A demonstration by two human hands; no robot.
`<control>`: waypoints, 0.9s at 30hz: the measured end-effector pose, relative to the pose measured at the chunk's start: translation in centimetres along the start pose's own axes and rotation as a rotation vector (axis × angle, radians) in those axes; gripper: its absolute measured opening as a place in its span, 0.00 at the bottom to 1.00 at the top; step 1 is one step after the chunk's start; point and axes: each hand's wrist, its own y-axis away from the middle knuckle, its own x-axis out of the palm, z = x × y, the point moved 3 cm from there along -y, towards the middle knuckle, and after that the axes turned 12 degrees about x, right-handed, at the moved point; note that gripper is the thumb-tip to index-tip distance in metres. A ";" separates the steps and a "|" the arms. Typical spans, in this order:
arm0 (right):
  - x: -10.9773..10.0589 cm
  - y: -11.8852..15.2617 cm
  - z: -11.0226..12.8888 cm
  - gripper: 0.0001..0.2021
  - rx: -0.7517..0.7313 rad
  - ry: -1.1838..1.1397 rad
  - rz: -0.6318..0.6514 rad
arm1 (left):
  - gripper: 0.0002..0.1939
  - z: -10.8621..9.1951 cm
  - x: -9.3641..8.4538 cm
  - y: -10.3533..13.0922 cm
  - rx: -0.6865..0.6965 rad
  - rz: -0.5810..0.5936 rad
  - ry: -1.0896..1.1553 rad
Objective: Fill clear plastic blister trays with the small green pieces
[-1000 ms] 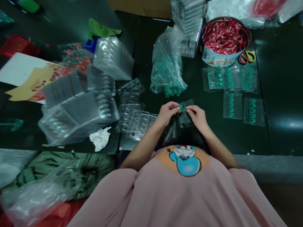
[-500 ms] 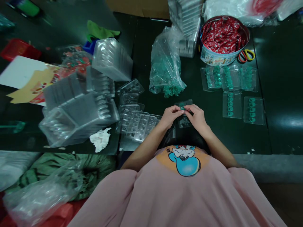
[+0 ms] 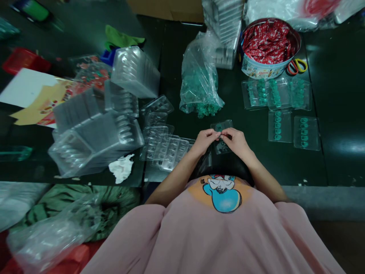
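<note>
No text can be read for certain. The round tin (image 3: 264, 71) bears small red lettering on its pale blue side, too blurred to make out, and the yellow-and-red printed card (image 3: 47, 102) shows no legible word or number.

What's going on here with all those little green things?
The left hand and right hand meet at the fingertips over a clear blister tray with some green in it; what they pinch is too small to tell. Loose green pieces spill from a plastic bag, and trays with green rows lie to the right.
</note>
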 end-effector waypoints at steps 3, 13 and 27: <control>-0.2 0.1 0.3 0.07 -0.026 0.046 -0.025 | 0.20 0.2 0.2 0.1 -0.087 -0.011 0.106; -0.2 0.2 -0.1 0.08 0.011 -0.009 -0.064 | 0.16 0.5 0.6 0.1 -0.300 -0.031 0.412; -1.3 -0.2 -1.7 0.10 0.157 -0.223 -0.128 | 0.16 0.0 -0.8 -1.2 0.058 -0.120 0.036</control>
